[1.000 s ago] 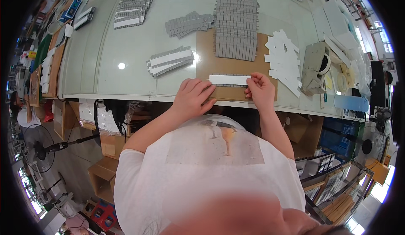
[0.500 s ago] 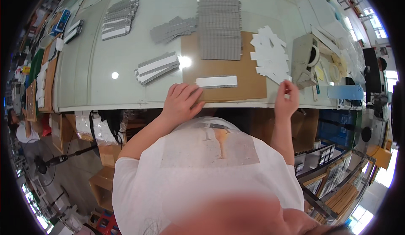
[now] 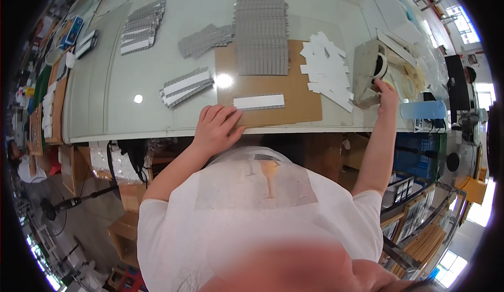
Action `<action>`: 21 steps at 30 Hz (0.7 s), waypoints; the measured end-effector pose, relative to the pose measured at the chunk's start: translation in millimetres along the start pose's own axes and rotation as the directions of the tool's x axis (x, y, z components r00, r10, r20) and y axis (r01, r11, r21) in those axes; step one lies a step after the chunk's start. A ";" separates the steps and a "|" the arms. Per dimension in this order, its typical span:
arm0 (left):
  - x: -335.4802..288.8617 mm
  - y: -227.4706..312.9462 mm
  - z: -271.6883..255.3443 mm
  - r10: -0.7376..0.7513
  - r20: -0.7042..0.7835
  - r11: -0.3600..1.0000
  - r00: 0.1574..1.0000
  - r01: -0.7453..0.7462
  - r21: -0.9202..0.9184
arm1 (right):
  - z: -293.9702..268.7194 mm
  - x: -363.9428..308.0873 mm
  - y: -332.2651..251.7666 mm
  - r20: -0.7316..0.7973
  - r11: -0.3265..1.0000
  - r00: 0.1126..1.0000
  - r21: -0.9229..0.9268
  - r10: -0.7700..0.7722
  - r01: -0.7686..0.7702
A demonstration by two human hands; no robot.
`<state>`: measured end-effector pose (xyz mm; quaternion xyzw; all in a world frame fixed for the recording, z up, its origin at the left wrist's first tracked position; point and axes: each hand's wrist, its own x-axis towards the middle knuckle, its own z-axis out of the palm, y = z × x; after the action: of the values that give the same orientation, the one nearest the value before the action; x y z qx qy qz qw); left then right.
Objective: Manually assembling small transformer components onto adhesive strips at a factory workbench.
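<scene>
A grey ribbed strip with a white strip on top (image 3: 259, 101) lies on a brown cardboard sheet (image 3: 299, 111). My left hand (image 3: 216, 129) rests flat at its left end, fingers stretched out. At the right, my right hand (image 3: 387, 97) has its fingertips pinched at the front of a tape dispenser (image 3: 363, 74), just below its tape roll (image 3: 380, 66). What is between those fingertips is too small to make out. Behind the strip stands a tall stack of grey ribbed strips (image 3: 261, 40). Loose white strips (image 3: 326, 69) are heaped between the stack and the dispenser.
Left of the cardboard lies a small pile of white-topped strips (image 3: 186, 87), with loose grey strips (image 3: 206, 40) behind it. Another pile (image 3: 143, 27) sits farther left. A blue translucent cylinder (image 3: 423, 110) is right of the dispenser. The table edge (image 3: 131, 138) runs before me.
My right hand has moved right and away from me, from beside the white strips to the tape dispenser. My left hand stays at the strip's end. The whole view has shifted slightly.
</scene>
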<state>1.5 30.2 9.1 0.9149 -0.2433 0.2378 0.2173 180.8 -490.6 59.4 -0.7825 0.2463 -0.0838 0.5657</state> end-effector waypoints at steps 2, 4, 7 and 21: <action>-1.9 0.5 0.7 -0.013 -0.005 1.000 1.000 0.013 0.011 | 10.1 -26.8 -27.9 -0.128 0.972 0.985 0.191 -0.117 0.140; -3.8 -1.2 1.0 0.007 -0.036 1.000 0.999 -0.007 0.003 | -6.0 -50.6 -30.1 -0.173 0.926 0.946 0.218 -0.274 0.308; -5.2 -2.3 0.3 0.003 -0.028 1.000 1.000 -0.004 -0.010 | -29.1 -103.2 -2.6 -0.221 0.934 0.915 0.037 -0.338 0.354; 24.3 29.5 -18.5 -0.193 0.297 0.728 0.935 0.340 -0.595 | 129.0 -254.5 4.5 0.798 0.670 0.537 -0.243 -0.273 0.702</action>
<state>-2.1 8.1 45.3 0.8318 -0.1967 0.0068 0.5191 12.3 -260.6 48.1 -0.9131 -0.2170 0.1318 0.3191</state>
